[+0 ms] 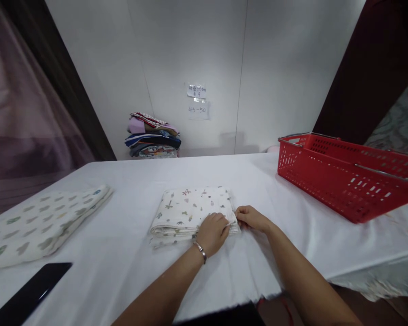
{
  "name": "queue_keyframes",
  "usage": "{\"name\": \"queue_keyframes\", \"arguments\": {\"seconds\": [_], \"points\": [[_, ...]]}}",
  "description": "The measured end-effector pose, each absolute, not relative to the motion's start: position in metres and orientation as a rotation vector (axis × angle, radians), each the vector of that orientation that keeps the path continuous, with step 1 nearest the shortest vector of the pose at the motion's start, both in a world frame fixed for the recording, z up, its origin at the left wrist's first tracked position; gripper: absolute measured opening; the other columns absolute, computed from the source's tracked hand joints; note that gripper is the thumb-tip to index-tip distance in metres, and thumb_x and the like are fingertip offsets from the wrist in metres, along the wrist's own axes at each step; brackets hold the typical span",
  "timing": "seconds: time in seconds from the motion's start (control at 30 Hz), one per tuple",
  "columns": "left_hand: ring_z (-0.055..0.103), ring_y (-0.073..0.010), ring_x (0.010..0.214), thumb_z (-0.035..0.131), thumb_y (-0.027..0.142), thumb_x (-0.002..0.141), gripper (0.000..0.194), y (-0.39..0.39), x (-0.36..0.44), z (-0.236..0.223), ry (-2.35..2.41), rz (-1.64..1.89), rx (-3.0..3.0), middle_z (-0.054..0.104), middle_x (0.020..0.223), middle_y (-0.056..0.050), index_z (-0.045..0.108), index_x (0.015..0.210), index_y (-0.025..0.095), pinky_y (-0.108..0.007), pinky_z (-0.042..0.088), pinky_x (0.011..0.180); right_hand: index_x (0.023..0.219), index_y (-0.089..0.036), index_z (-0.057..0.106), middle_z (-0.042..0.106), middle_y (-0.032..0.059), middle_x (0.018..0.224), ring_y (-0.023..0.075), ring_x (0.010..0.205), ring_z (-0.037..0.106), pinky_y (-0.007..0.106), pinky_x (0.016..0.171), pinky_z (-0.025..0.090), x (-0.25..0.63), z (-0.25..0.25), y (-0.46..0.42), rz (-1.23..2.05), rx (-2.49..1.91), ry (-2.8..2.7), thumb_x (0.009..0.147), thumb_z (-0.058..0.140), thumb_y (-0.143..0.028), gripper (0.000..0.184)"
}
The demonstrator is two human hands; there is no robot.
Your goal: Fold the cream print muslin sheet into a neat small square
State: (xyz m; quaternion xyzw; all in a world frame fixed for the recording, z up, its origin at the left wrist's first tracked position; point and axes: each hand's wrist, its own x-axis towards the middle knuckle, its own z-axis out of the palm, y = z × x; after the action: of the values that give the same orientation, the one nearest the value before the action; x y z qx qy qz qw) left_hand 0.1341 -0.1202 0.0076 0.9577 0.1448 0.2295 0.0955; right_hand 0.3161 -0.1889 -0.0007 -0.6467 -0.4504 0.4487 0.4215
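Observation:
A folded white cloth (pixel 187 208) printed with small plants, leaves and a starfish-like shape lies in several layers in front of me. My left hand (pixel 213 233), with a bracelet at the wrist, rests on its near right corner, fingers curled and closed on the fabric. At the right edge of the same cloth, my right hand (pixel 252 219) is closed in a pinch on the layers. The fingertips of both hands are partly hidden.
Another folded cloth (pixel 37 222) with cloud and cactus prints lies at left, near a flat black object (pixel 32 290). Folded fabrics (pixel 153 138) are stacked by the wall. A red basket (pixel 340 181) stands at right on the white-covered table (pixel 122 280). Paper signs (pixel 199 109) hang behind.

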Motion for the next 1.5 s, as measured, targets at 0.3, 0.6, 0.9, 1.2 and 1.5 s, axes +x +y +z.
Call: {"name": "queue_keyframes", "arguments": {"seconds": [0.3, 0.6, 0.9, 1.2, 1.5], "points": [[0.048, -0.0184, 0.086, 0.062, 0.037, 0.073, 0.025, -0.124, 0.128, 0.005, 0.505, 0.639, 2.835, 0.052, 0.092, -0.002, 0.053, 0.091, 0.021, -0.032, 0.037, 0.073, 0.078, -0.017, 0.059, 0.061, 0.0006, 0.069, 0.0115, 0.056, 0.054, 0.023, 0.052, 0.042, 0.334, -0.02, -0.155, 0.553, -1.759, -1.01, 0.071, 0.05, -0.026, 0.014], [0.047, -0.0185, 0.084, 0.058, 0.022, 0.075, 0.012, -0.119, 0.128, -0.001, 0.496, 0.624, 2.841, 0.053, 0.088, -0.002, 0.05, 0.084, 0.02, -0.033, 0.036, 0.074, 0.109, -0.02, 0.061, 0.065, 0.0024, 0.094, 0.0143, 0.072, 0.057, 0.028, 0.073, 0.044, 0.369, -0.023, -0.087, 0.57, -1.723, -1.096, 0.064, 0.061, -0.017, 0.045], [0.047, -0.0194, 0.082, 0.059, 0.021, 0.07, 0.017, -0.118, 0.133, 0.0, 0.538, 0.587, 2.825, 0.053, 0.086, -0.002, 0.048, 0.083, 0.021, -0.033, 0.035, 0.072, 0.11, -0.02, 0.061, 0.065, 0.002, 0.098, 0.0075, 0.059, 0.053, 0.018, 0.053, 0.041, 0.38, -0.018, -0.083, 0.889, -1.544, -1.146, 0.063, 0.057, -0.011, 0.048], [0.045, -0.0182, 0.075, 0.052, 0.015, 0.066, 0.014, -0.114, 0.132, 0.005, 0.559, 0.589, 2.758, 0.051, 0.077, -0.001, 0.041, 0.073, 0.021, -0.031, 0.033, 0.067, 0.109, -0.019, 0.062, 0.065, -0.0011, 0.074, 0.0049, 0.046, 0.044, 0.018, 0.047, 0.038, 0.386, -0.019, -0.07, 0.936, -1.529, -1.198, 0.064, 0.058, -0.015, 0.046], [0.045, -0.0193, 0.08, 0.052, 0.011, 0.06, 0.019, -0.117, 0.13, 0.007, 0.396, 0.411, 2.844, 0.053, 0.081, -0.001, 0.045, 0.076, 0.021, -0.035, 0.032, 0.074, 0.082, -0.023, 0.068, 0.067, -0.001, 0.083, 0.0163, 0.08, 0.057, 0.026, 0.074, 0.043, 0.38, -0.034, -0.062, 0.591, -1.595, -1.198, 0.064, 0.056, -0.015, 0.023]]}}
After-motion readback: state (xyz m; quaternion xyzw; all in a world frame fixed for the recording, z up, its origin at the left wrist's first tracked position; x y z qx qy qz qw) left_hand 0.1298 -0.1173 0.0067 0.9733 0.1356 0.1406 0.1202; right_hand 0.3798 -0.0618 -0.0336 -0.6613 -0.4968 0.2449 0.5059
